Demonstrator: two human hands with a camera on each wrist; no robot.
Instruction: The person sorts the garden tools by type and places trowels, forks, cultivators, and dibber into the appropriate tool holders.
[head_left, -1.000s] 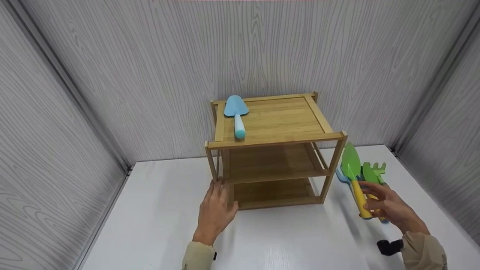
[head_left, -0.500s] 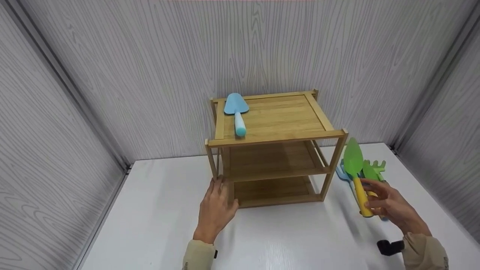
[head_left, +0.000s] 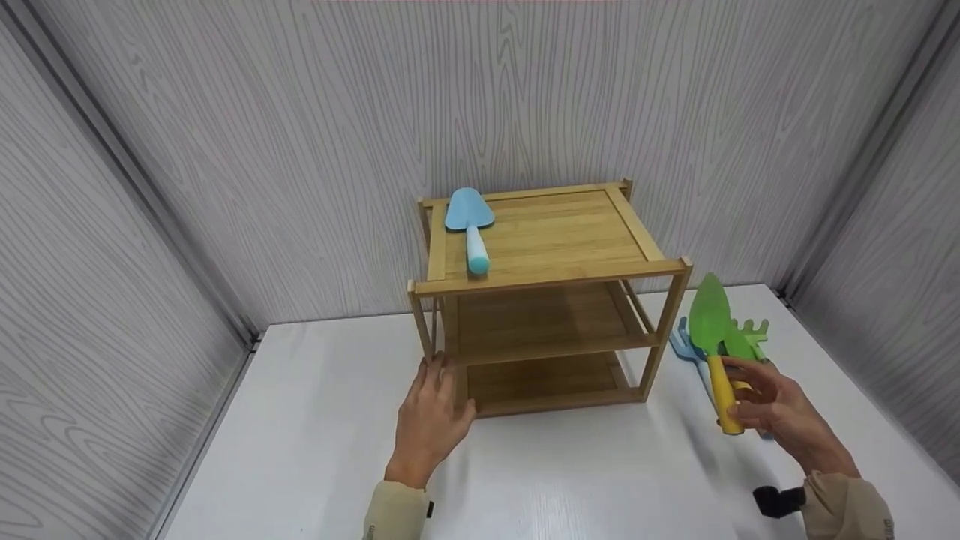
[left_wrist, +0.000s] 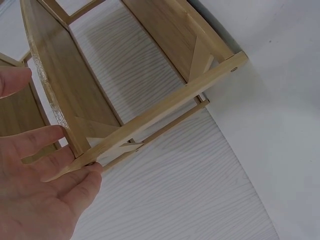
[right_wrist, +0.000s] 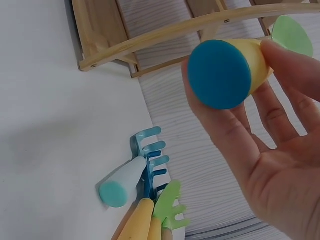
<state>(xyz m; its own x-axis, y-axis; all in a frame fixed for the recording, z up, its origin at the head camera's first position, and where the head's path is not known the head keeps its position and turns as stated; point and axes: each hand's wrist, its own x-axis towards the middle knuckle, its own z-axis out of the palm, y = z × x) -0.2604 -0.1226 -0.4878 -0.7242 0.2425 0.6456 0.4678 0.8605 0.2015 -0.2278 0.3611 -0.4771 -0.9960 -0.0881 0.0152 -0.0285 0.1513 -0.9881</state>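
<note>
My right hand (head_left: pixel 784 412) holds a garden trowel by its yellow handle (head_left: pixel 724 397), with the green blade (head_left: pixel 709 313) pointing up and away. Seen from the right wrist, the handle's blue end cap (right_wrist: pixel 219 75) faces the camera, between thumb and fingers. My left hand (head_left: pixel 431 420) rests its fingertips against the front left post of a three-tier wooden shelf (head_left: pixel 555 277). The left wrist view has those fingers (left_wrist: pixel 82 187) along the post, the thumb apart from it. A light blue trowel with a pale handle (head_left: pixel 474 244) lies on the top tier, at its left side.
On the white table (head_left: pixel 337 420), right of the shelf, lie several more tools: a blue fork (head_left: pixel 684 345), a green rake (head_left: pixel 752 335) and a second green trowel (head_left: pixel 739 343), partly behind my right hand. Grey wood-grain panels (head_left: pixel 300 150) enclose the table at back and sides.
The trowel in my right hand has risen slightly, and its blade stands a little more upright. My left hand stays at the shelf post.
</note>
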